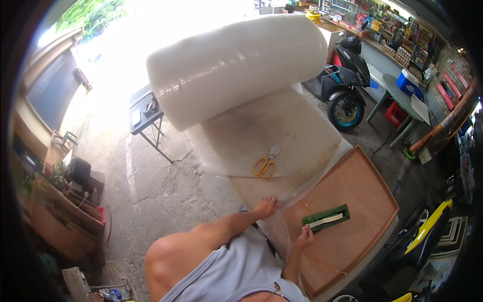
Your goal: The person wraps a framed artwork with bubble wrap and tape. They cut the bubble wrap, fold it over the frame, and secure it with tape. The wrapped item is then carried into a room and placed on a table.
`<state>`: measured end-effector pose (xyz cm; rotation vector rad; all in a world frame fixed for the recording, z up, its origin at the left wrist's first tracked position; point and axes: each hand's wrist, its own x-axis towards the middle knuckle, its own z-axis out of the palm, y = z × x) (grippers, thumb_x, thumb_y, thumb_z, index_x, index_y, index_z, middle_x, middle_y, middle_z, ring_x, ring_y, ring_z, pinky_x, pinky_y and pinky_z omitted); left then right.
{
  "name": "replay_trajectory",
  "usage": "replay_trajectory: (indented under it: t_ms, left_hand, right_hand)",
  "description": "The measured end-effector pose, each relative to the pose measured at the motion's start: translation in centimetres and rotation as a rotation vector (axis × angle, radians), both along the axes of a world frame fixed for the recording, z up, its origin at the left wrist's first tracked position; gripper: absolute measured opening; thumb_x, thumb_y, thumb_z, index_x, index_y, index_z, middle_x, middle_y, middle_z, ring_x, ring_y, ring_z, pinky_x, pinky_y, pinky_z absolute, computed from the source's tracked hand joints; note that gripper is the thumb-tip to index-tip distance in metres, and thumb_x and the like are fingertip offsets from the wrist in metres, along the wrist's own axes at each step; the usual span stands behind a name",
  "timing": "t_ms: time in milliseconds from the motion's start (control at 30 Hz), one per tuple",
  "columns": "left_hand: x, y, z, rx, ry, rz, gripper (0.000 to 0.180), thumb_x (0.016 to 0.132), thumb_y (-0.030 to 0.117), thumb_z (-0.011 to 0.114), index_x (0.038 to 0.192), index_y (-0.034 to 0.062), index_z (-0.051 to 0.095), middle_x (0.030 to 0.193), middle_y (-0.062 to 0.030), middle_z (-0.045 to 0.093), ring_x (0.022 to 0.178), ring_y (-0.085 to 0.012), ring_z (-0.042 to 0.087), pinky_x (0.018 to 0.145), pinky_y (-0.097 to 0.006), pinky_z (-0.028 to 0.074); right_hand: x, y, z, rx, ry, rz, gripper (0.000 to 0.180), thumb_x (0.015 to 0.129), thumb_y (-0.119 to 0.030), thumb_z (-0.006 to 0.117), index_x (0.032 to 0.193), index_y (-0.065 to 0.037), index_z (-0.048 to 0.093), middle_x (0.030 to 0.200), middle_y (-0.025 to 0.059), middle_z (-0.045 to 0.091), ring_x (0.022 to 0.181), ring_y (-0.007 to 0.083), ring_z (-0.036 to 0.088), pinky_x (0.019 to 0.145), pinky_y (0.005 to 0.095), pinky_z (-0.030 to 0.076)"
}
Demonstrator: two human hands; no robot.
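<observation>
My left hand [266, 207] is closed at the near edge of a sheet of bubble wrap [316, 183], its fingers curled on the plastic. My right hand [304, 238] pinches the near left end of a long green object [338, 213] with a cream strip along its middle; its kind is unclear. The green object lies over a shallow brown wooden panel with a raised rim [359, 229]. Scissors with orange handles [264, 167] lie on the worktop beyond my left hand, blades pointing away. A huge bubble wrap roll [236, 63] stretches across the far end.
Left of the roll stands a small black folding table [146, 110] with small items on it. A dark scooter [348, 83] is parked at the far right, near a green table [402, 89]. A yellow and black vehicle [427, 229] sits close on the right.
</observation>
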<state>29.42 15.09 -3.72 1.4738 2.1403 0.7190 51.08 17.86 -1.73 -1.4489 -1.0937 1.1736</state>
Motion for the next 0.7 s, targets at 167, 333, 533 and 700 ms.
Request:
replay_trajectory:
  t_ms: [167, 333, 533, 700]
  left_hand:
    - [-0.2, -1.3, 0.1, 0.097, -0.173, 0.064, 0.030, 0.083, 0.031, 0.052, 0.097, 0.0048, 0.053, 0.096, -0.0172, 0.058, 0.090, -0.0351, 0.055, 0.078, -0.042, 0.043]
    - [-0.4, -6.7, 1.8, 0.052, -0.157, 0.118, 0.025, 0.082, 0.026, 0.056, 0.094, 0.0041, 0.057, 0.089, -0.0155, 0.061, 0.084, -0.0313, 0.059, 0.073, -0.039, 0.047]
    - [-1.2, -7.6, 1.7, 0.082, -0.182, 0.121, 0.021, 0.079, 0.025, 0.058, 0.085, 0.0048, 0.064, 0.076, -0.0139, 0.063, 0.072, -0.0298, 0.062, 0.067, -0.037, 0.048]
    - [-1.7, -8.2, 3.5, -0.070, -0.332, 0.182, 0.023, 0.077, 0.030, 0.058, 0.085, 0.0098, 0.066, 0.074, -0.0123, 0.063, 0.072, -0.0284, 0.062, 0.066, -0.037, 0.048]
  right_hand:
    - [2.8, -1.3, -4.4, 0.410, -0.514, -0.063, 0.025, 0.080, -0.019, 0.063, 0.084, 0.006, 0.063, 0.105, 0.0175, 0.052, 0.083, 0.0215, 0.054, 0.065, 0.0278, 0.047]
    - [0.2, -4.3, -0.2, 0.350, -0.431, 0.312, 0.023, 0.080, -0.018, 0.061, 0.086, 0.004, 0.063, 0.106, 0.0171, 0.051, 0.095, 0.0292, 0.050, 0.077, 0.0347, 0.042]
    - [-8.5, -1.6, 2.4, 0.451, -0.327, 0.955, 0.016, 0.078, -0.018, 0.059, 0.086, -0.005, 0.065, 0.105, 0.0074, 0.058, 0.108, 0.0260, 0.048, 0.093, 0.0441, 0.032]
    - [-10.8, 0.4, -0.5, 0.552, -0.541, 1.087, 0.015, 0.076, -0.025, 0.061, 0.085, -0.014, 0.067, 0.104, -0.0030, 0.060, 0.116, 0.0247, 0.043, 0.101, 0.0565, 0.012]
